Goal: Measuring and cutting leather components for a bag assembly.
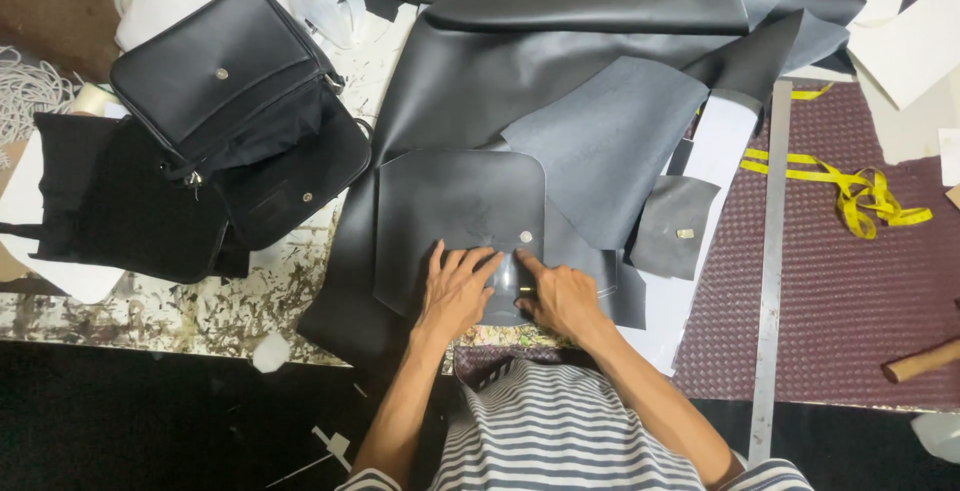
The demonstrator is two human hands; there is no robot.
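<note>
My left hand (455,289) lies spread flat, pinning the rounded black leather flap panel (460,206). My right hand (560,296) presses fingertips just below its small metal snap (526,237). I judge alignment underway; steady pressure comes next.

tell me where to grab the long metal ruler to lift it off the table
Take the metal ruler at its near end, which sticks out past the table edge, pinching from below and above. It lies flat on the maroon mat, so elsewhere there is no gap underneath.
</note>
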